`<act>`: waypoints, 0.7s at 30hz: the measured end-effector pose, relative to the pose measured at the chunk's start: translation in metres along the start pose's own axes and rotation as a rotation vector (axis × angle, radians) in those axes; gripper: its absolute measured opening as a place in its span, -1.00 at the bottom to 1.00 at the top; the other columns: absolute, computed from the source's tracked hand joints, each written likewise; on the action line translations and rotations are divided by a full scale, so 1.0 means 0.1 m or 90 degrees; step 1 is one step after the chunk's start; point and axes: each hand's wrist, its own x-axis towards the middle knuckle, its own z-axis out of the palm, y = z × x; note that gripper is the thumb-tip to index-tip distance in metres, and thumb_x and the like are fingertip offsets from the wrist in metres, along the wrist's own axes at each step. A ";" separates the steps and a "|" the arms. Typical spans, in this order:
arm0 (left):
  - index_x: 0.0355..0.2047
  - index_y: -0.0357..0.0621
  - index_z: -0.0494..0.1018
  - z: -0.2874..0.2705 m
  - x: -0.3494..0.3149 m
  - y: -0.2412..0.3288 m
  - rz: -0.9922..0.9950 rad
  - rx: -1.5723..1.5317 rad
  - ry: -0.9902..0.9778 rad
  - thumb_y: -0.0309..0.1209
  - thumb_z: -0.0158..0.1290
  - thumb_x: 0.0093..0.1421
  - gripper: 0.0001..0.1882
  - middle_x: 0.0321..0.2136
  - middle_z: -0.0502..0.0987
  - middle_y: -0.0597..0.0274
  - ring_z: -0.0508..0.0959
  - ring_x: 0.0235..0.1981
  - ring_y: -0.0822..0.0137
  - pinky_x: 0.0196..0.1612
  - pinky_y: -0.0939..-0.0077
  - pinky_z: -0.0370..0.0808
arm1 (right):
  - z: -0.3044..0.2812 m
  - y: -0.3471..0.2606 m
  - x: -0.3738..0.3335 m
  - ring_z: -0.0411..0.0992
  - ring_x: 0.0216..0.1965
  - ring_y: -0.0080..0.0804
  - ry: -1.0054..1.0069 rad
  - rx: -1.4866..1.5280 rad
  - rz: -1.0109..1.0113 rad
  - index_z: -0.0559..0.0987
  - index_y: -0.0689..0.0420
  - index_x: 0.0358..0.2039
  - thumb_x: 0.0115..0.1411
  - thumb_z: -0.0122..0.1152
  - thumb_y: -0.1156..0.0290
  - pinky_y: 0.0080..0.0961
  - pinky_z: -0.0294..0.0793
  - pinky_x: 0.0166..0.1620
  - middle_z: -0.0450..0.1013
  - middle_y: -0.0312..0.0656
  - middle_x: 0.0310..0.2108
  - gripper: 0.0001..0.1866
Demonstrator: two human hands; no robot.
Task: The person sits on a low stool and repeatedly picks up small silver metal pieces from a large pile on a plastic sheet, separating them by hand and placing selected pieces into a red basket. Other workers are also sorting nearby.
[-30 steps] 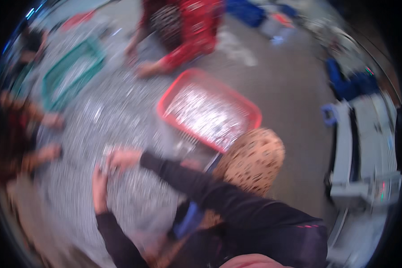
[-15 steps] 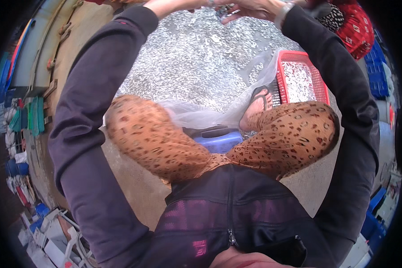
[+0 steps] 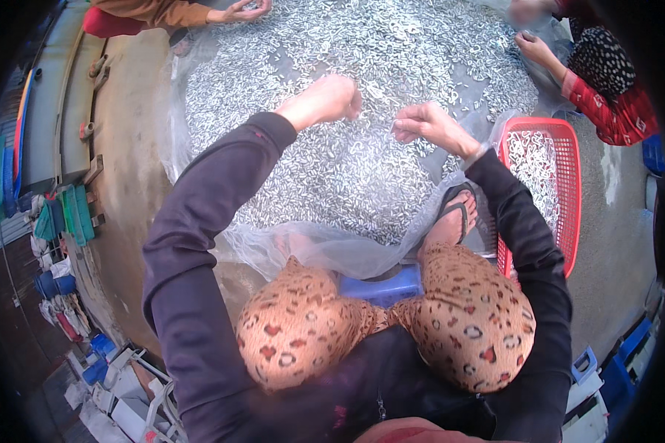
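Observation:
Many small silvery fish point(image 3: 369, 173) lie spread over a sheet of pale, see-through netting point(image 3: 310, 255) on the ground before me. Over the middle of them is my left hand point(image 3: 329, 98), its fingers curled inward and partly hidden behind the back of the hand. My right hand point(image 3: 428, 127) hovers a short way to its right, thumb and fingers pinched together. Whatever either hand holds, if anything, is too small or hidden to tell. Close to my right forearm stands a red plastic basket point(image 3: 575, 184), partly filled with pale, curled small fish.
At the far left a person's open hand point(image 3: 242, 11) reaches over the fish. Another person's hand point(image 3: 533, 50), with a red sleeve, is at the far right edge. Between my knees is a blue plastic piece point(image 3: 380, 290). My sandalled foot point(image 3: 457, 214) rests beside the basket.
Both my hands have come nearer from the top edge of the view and moved apart. The view has shifted, showing more of the fish and two other people's hands.

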 end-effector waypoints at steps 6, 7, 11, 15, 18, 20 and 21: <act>-0.31 -0.20 0.55 0.32 -0.23 -0.08 -0.174 -0.240 -0.068 -0.41 0.14 0.10 -0.83 -0.50 0.56 0.18 0.57 -0.49 0.24 -0.36 0.38 0.51 | -0.07 0.67 -0.23 0.54 -0.36 -0.44 0.298 0.308 0.032 0.54 0.30 -0.18 0.26 0.08 0.41 -0.50 0.55 -0.23 0.54 -0.17 -0.40 -0.77; -0.28 -0.21 0.53 0.35 -0.29 -0.04 -0.218 -0.331 -0.100 -0.38 0.12 0.13 -0.81 -0.51 0.55 0.19 0.56 -0.50 0.31 -0.39 0.42 0.50 | -0.06 0.79 -0.30 0.53 -0.36 -0.45 0.334 0.323 0.073 0.55 0.30 -0.19 0.26 0.09 0.40 -0.50 0.55 -0.24 0.54 -0.18 -0.41 -0.77; -0.20 -0.21 0.46 0.41 -0.49 0.10 -0.305 -0.646 -0.139 -0.26 0.05 0.24 -0.74 -0.50 0.48 0.33 0.47 -0.55 0.58 -0.50 0.64 0.46 | 0.14 1.15 -0.39 0.53 -0.41 -0.27 0.227 -0.228 0.143 0.53 0.26 -0.23 0.16 0.18 0.27 -0.35 0.49 -0.25 0.53 -0.05 -0.49 -0.70; -0.24 -0.13 0.48 0.56 -0.63 0.12 -0.343 -0.870 -0.121 -0.30 0.10 0.21 -0.81 -0.38 0.47 0.40 0.49 -0.43 0.56 -0.37 0.62 0.48 | 0.51 1.26 -0.30 0.41 -0.26 0.06 0.268 -0.511 0.031 0.50 0.28 -0.46 0.03 0.24 0.35 -0.20 0.41 -0.19 0.42 0.05 -0.35 -0.77; -0.25 -0.12 0.49 0.73 -0.67 0.05 -0.353 -0.931 -0.134 -0.36 0.19 0.13 -0.80 -0.24 0.48 0.30 0.48 -0.18 0.44 -0.17 0.55 0.47 | 0.55 1.16 -0.27 0.46 -0.39 -0.15 0.275 -0.484 0.007 0.51 0.27 -0.45 0.07 0.24 0.39 -0.33 0.43 -0.30 0.47 -0.07 -0.42 -0.81; -0.27 -0.10 0.50 0.81 -0.69 -0.01 -0.268 -0.762 -0.060 -0.37 0.20 0.11 -0.81 -0.11 0.44 0.21 0.46 -0.07 0.38 -0.14 0.55 0.47 | 0.53 1.06 -0.24 0.44 -0.45 -0.37 0.301 -0.171 0.056 0.53 0.25 -0.45 0.13 0.21 0.40 -0.44 0.40 -0.37 0.48 -0.19 -0.46 -0.83; -0.28 -0.10 0.50 0.83 -0.69 -0.02 -0.237 -0.664 -0.026 -0.38 0.20 0.11 -0.82 -0.05 0.42 0.17 0.44 -0.02 0.35 -0.13 0.55 0.47 | 0.53 1.01 -0.23 0.43 -0.49 -0.48 0.312 -0.021 0.082 0.54 0.24 -0.44 0.16 0.19 0.40 -0.50 0.39 -0.41 0.49 -0.25 -0.48 -0.84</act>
